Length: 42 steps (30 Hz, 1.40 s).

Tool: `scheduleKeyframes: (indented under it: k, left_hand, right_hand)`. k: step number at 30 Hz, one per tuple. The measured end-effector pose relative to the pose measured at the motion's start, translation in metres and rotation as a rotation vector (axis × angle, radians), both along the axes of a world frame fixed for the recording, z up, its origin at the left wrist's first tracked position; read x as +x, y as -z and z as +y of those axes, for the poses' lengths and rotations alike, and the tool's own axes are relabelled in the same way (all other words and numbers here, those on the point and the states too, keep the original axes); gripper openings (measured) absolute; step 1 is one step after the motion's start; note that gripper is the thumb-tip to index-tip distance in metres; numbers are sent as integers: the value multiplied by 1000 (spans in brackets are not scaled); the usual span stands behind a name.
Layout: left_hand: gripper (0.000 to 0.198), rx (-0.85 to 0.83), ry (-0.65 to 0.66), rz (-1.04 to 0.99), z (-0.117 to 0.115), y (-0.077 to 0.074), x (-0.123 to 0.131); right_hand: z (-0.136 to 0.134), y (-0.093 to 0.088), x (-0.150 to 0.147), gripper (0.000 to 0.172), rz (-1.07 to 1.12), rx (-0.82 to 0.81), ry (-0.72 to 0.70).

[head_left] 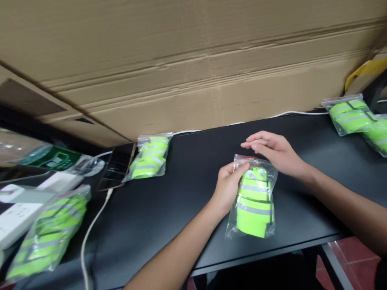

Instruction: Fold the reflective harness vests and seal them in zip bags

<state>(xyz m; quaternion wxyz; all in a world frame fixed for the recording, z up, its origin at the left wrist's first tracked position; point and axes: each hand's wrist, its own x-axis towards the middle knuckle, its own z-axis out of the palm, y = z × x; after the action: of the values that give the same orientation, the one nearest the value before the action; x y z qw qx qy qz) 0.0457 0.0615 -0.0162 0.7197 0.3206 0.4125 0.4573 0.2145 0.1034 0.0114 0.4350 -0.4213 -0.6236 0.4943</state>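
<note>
Black table (151, 217), held bag (255, 205) near front edge (290, 247)

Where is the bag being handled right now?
In the head view, the bag with bright green contents is right of centre over the black table, its upper left gripped by the left hand, the right hand beside its top edge.

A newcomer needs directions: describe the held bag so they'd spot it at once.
Find the black table below the cardboard. Toward its front, the left hand grips a clear bag of lime striped fabric. Unlike the similar bags lying around, only this one is held.
</note>
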Motion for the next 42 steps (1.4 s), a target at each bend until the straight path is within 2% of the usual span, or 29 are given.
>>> scheduleKeyframes:
  k: [2, 5, 7, 9, 15, 22, 27, 37, 42]
  left_hand:
    - [28, 11, -42, -35, 3, -2, -1]
    - [29, 22, -87, -76, 8, -6, -4]
    - [29, 17, -110, -86, 11, -7, -8]
    - [29, 20, -151, -78, 14, -7, -12]
    - [29, 39, -249, -61, 18, -5, -18]
    - [29, 76, -265, -27, 20, -10, -20]
    - [27, 176, -296, 0, 19, -6, -20]
    - [25, 224, -294, 25, 12, -5, -15]
    - [27, 241, -274, 26, 10, -4, -14]
  right_hand:
    - [4, 2, 12, 22, -76, 7, -33]
    - [9, 3, 30, 27, -186, -80, -201]
    - [11, 4, 38, 29, -196, -149, -274]
    - [14, 7, 41, 31, -146, -192, -287]
    - [17, 19, 38, 28, 49, -199, -217]
    - [13, 13, 32, 31, 27, -121, -134]
    - [10, 11, 29, 32, 21, -64, -62]
    - [2, 13, 21, 31, -9, 31, -18]
    - [0, 14, 17, 31, -2, -9, -49]
